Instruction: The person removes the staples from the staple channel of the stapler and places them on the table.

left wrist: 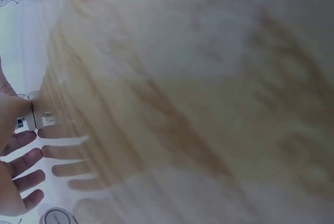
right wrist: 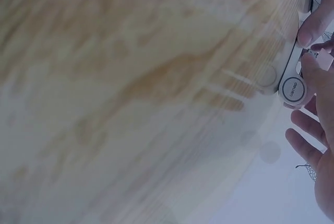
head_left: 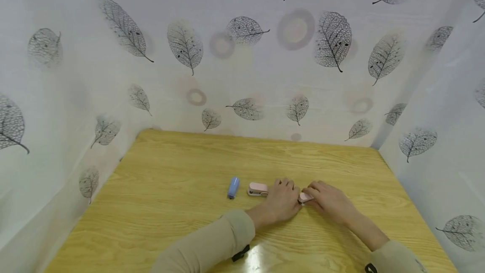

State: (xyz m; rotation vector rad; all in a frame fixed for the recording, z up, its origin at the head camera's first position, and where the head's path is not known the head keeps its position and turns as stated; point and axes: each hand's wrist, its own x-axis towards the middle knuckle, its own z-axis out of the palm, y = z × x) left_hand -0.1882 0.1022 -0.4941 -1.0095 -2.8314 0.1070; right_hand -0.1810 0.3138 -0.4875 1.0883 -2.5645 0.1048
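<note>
Hands, two, bare. Left hand (head_left: 280,201): back uppermost, its thumb side by the near end of the gripped device; whether thumb and fingers close on it or merely touch it, one cannot tell. In the left wrist view several of its fingers lie apart from one another. Right hand (head_left: 331,202): thumb and fingers clamped on the device, at least two lower fingers extending clear of it.

Pink-and-white devices, two. First, the gripped device (head_left: 305,197): lies between the hands, at three o'clock from the left hand and nine o'clock from the right; partly covered by fingers. A round label (right wrist: 293,89) with lettering marks its white part in the right wrist view. Second, the resting device (head_left: 258,188): on the table near the left hand, at about ten o'clock from it; pink top, pale base.

Blue item, one (head_left: 233,187): small, elongated, lying at nine o'clock from the resting device, just beside it and apart.

Sleeves, two, beige: left sleeve (head_left: 208,241) at seven o'clock from its hand, right sleeve (head_left: 395,258) at five o'clock.

Table, one (head_left: 170,172): yellow wood grain. Pale leaf-printed cloth (head_left: 242,66) rises at nine, twelve and three o'clock.
</note>
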